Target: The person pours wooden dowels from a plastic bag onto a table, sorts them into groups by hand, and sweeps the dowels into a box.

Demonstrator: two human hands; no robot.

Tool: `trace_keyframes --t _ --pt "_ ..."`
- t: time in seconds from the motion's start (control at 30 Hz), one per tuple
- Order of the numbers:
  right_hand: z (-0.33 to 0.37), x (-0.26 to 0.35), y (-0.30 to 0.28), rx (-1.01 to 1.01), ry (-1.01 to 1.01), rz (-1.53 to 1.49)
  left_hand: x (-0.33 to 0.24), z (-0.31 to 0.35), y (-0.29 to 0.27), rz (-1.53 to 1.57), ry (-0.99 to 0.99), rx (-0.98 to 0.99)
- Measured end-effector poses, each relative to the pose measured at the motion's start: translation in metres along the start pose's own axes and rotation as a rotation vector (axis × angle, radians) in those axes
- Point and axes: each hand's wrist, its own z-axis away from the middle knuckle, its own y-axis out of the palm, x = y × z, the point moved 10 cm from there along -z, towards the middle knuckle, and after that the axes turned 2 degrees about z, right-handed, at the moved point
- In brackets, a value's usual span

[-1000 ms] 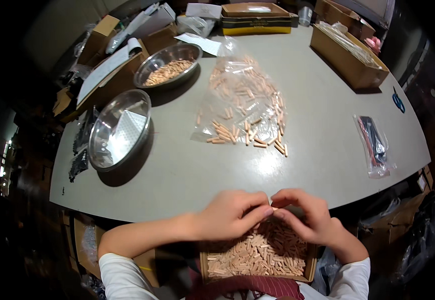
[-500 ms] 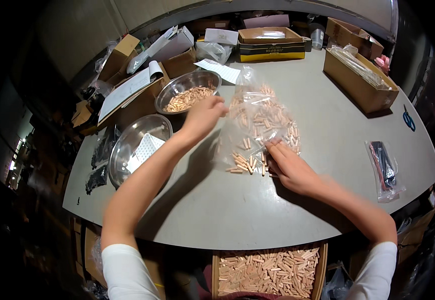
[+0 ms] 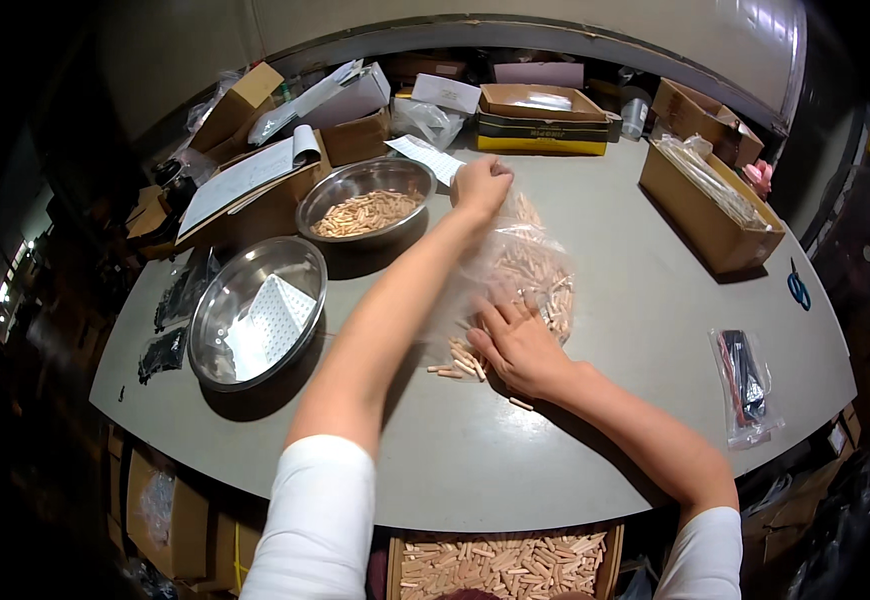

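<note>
A clear plastic bag [image 3: 540, 252] full of short wooden dowels lies on the table in front of me. My left hand [image 3: 482, 187] is closed at the bag's far end, its fingertips partly hidden from view. Over the near part of the bag, my right hand [image 3: 523, 345] rests with its fingers spread. Several loose dowels [image 3: 462, 360] lie by the bag's near left edge. One single dowel [image 3: 521, 404] sits apart on the table, just below my right hand.
To the left stand a steel bowl of dowels [image 3: 367, 214] and a steel bowl [image 3: 213, 345] holding a white perforated sheet. A box of dowels [image 3: 505, 565] is below the table's front edge. Rightward are a long carton [image 3: 700, 215], blue scissors [image 3: 798, 288] and a bagged black item [image 3: 745, 380].
My left hand has moved right and away, from beside the bowl to the bag's far end. My right hand has shifted left and nearer, and its fingers have spread. A single dowel now lies apart.
</note>
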Motion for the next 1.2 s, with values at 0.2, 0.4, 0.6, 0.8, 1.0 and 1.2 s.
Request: trace_keyframes --t 0.2,0.4,0.6,0.8,1.0,1.2 --pt "0.003 -0.019 -0.035 -0.217 0.018 -0.101 -0.11 0.017 -0.04 0.451 0.18 0.022" --pt "0.004 -0.02 -0.023 -0.13 0.046 -0.133 -0.134 0.017 -0.066 0.452 0.165 0.106" --pt "0.008 -0.023 -0.014 -0.043 0.091 0.001 -0.112 0.042 -0.063 -0.181 -0.067 0.386" --pt "0.008 -0.027 -0.011 0.005 0.104 -0.038 -0.137 0.042 -0.075 -0.163 0.243 0.202" --pt "0.007 -0.015 -0.023 -0.063 0.052 -0.011 -0.184 0.025 -0.108 -0.126 0.348 0.044" --pt "0.009 -0.003 -0.033 -0.116 -0.013 0.004 -0.199 0.02 -0.135 0.02 0.459 -0.139"
